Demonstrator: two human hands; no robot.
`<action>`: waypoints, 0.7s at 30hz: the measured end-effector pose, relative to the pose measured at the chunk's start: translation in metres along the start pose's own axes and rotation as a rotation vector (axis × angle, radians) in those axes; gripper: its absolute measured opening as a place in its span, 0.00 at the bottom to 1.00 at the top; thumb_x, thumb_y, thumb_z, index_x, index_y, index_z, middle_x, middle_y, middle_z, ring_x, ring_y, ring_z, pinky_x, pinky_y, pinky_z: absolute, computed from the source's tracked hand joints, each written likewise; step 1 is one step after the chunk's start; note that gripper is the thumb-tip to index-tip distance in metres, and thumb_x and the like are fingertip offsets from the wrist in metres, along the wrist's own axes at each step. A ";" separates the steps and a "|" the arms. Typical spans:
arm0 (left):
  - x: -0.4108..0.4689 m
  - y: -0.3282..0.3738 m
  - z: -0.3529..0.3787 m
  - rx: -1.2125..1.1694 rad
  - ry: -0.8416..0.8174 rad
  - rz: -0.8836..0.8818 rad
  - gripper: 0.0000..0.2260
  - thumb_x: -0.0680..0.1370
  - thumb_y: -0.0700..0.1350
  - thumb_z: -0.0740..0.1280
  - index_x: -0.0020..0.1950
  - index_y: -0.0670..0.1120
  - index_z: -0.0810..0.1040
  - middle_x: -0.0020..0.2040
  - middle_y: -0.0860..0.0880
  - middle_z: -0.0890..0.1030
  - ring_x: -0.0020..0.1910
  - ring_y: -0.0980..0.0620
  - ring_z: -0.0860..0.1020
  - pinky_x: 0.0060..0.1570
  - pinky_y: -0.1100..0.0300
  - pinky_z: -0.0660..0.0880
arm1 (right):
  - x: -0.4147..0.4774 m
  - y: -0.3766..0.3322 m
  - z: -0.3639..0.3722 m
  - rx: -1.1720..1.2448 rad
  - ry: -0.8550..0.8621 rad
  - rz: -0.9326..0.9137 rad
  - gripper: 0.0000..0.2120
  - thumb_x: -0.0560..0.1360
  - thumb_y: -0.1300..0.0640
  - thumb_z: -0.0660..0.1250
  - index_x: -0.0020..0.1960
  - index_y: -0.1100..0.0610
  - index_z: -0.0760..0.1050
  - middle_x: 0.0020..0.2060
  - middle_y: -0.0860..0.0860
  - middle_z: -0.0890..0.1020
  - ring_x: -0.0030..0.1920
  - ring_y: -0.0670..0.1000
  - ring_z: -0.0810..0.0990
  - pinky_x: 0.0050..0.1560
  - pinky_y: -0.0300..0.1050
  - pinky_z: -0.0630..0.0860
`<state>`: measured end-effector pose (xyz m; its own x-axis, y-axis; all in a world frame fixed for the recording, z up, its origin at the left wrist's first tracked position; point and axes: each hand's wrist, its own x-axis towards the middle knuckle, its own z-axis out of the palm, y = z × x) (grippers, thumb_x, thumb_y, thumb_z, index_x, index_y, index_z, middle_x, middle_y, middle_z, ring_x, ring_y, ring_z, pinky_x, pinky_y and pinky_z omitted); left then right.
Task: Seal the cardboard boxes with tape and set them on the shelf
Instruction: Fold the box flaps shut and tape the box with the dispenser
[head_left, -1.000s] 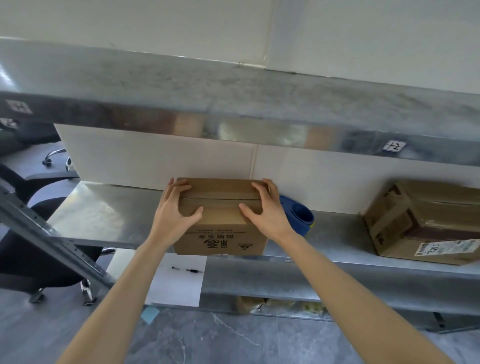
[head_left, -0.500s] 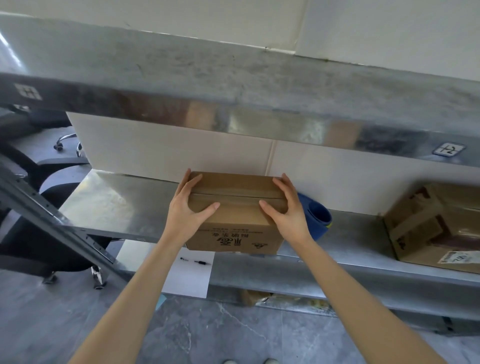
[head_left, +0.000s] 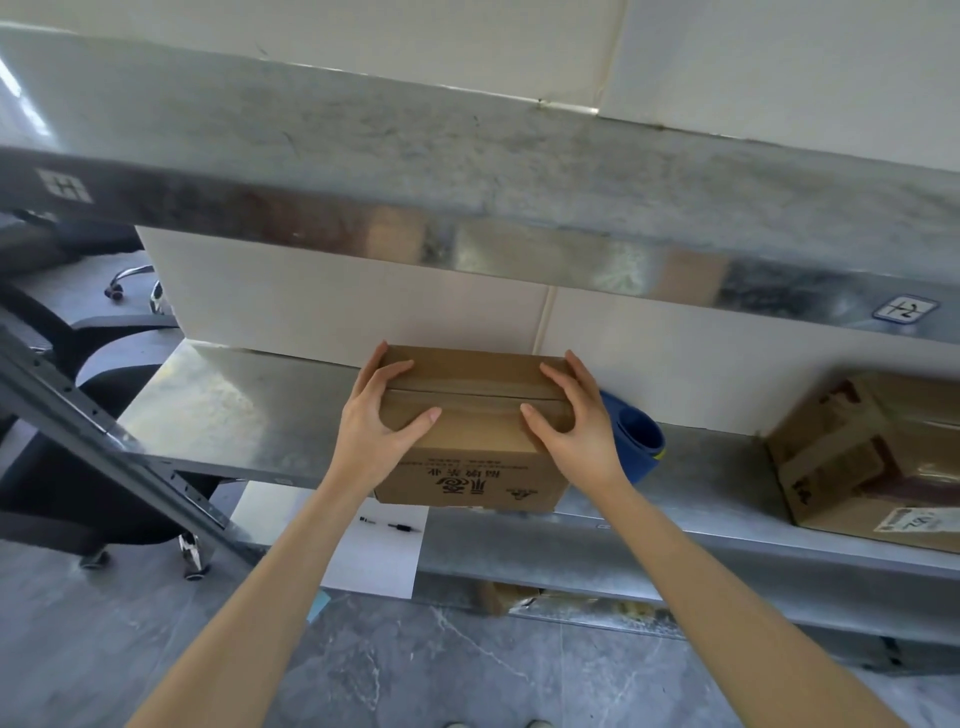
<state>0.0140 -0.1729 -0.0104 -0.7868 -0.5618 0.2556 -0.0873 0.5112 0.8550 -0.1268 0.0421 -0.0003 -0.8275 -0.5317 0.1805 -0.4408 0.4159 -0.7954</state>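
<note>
I see the metal shelf (head_left: 234, 410) spanning the view. On its middle tier, at 3 o'clock, sits a larger taped box (head_left: 862, 457). The cardboard box (head_left: 472, 415) stands at centre on the same tier, near the front lip, tape across its top seam. My left hand (head_left: 374, 421) grips its 9 o'clock side and my right hand (head_left: 576, 426) its 3 o'clock side, fingers clamped over the top corners. A blue roll (head_left: 636, 447) lies just beside the box at 3 o'clock.
</note>
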 end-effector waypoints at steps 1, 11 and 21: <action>0.000 0.001 -0.001 0.004 0.001 0.019 0.24 0.72 0.49 0.77 0.67 0.54 0.75 0.78 0.61 0.61 0.74 0.63 0.63 0.69 0.65 0.62 | 0.000 -0.001 -0.002 -0.032 0.010 -0.021 0.24 0.76 0.47 0.70 0.71 0.47 0.71 0.76 0.41 0.59 0.75 0.40 0.59 0.68 0.33 0.60; -0.028 -0.002 -0.020 -0.010 -0.041 0.027 0.34 0.69 0.67 0.73 0.72 0.58 0.69 0.75 0.63 0.62 0.71 0.67 0.64 0.66 0.59 0.67 | -0.027 -0.005 -0.022 0.044 0.153 -0.084 0.30 0.72 0.37 0.67 0.68 0.53 0.72 0.68 0.48 0.73 0.71 0.46 0.69 0.71 0.43 0.67; -0.041 -0.006 -0.011 -0.001 0.026 -0.008 0.33 0.67 0.50 0.81 0.69 0.59 0.72 0.72 0.57 0.71 0.65 0.69 0.68 0.63 0.59 0.71 | -0.038 -0.004 -0.022 0.035 -0.067 -0.019 0.32 0.72 0.47 0.75 0.72 0.44 0.66 0.75 0.47 0.63 0.71 0.38 0.60 0.68 0.38 0.64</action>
<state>0.0539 -0.1600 -0.0211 -0.7698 -0.5827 0.2603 -0.0933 0.5063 0.8573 -0.1016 0.0771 0.0086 -0.7935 -0.5877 0.1581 -0.4429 0.3794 -0.8124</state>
